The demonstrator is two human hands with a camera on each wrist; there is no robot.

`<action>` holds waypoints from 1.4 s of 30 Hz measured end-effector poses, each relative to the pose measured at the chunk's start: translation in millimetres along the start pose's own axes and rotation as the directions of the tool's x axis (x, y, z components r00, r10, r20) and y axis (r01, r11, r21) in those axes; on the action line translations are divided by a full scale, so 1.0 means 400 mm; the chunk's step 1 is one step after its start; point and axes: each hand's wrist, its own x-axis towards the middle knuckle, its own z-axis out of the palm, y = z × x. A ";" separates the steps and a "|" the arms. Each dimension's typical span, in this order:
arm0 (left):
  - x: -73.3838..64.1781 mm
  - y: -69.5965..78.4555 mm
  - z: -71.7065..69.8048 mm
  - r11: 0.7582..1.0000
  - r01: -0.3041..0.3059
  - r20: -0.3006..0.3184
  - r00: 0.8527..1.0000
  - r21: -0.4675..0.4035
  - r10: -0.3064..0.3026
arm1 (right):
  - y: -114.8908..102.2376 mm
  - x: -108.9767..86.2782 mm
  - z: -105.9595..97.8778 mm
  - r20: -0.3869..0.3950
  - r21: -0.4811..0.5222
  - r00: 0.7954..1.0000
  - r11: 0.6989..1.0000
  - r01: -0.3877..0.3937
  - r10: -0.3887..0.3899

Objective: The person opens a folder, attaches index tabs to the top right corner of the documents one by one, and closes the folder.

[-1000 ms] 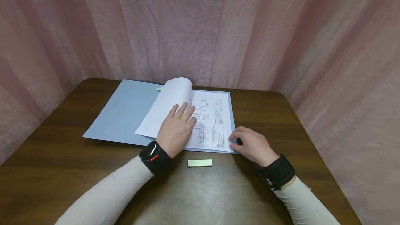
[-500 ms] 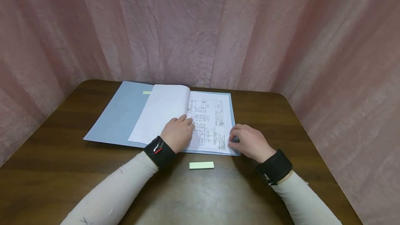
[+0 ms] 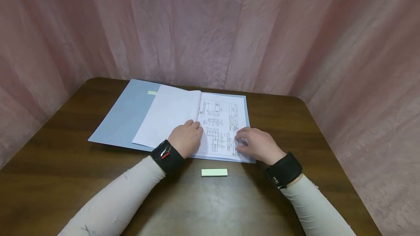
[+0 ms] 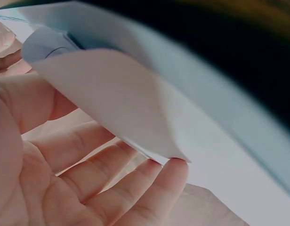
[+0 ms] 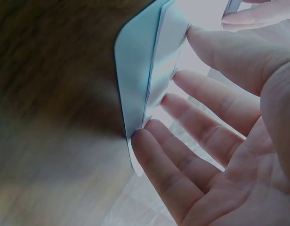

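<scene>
A light blue folder lies spread out on the table. Inside it, a white sheet is turned over to the left, blank side up. To its right lies a page with a technical drawing. My left hand presses on the turned sheet beside the fold. In the left wrist view, its outstretched fingertips touch the paper. My right hand rests at the drawing page's lower right edge. In the right wrist view, its extended fingers touch the sheets and the folder's edge.
A pale green pad of sticky notes lies on the brown wooden table in front of the folder. A green sticky tab sticks out from the turned sheet. Pink curtains hang behind and beside the table.
The curled sheet has come down flatter to the left. My left hand has slid nearer me along the fold and its fingers have drawn together. My right hand has moved slightly left onto the drawing.
</scene>
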 end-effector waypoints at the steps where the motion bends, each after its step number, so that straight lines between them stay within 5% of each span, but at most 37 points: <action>1: 0.001 0.001 -0.001 1.000 -0.001 0.001 1.000 0.005 0.001 | 0.000 0.000 -0.001 -0.005 -0.006 1.000 1.000 0.002 -0.002; 26: 0.013 -0.008 0.026 1.000 0.003 0.040 0.999 -0.011 -0.003 | -0.006 0.007 0.017 -0.022 -0.038 1.000 0.999 -0.017 0.016; 36: 0.004 -0.004 0.032 1.000 -0.026 -0.020 0.999 -0.016 0.025 | -0.007 0.002 0.026 -0.006 -0.032 0.999 0.999 -0.032 0.032; 42: -0.008 0.006 0.013 0.997 -0.071 -0.121 0.990 -0.001 0.071 | -0.006 0.001 0.027 -0.005 -0.042 0.999 0.998 -0.036 0.036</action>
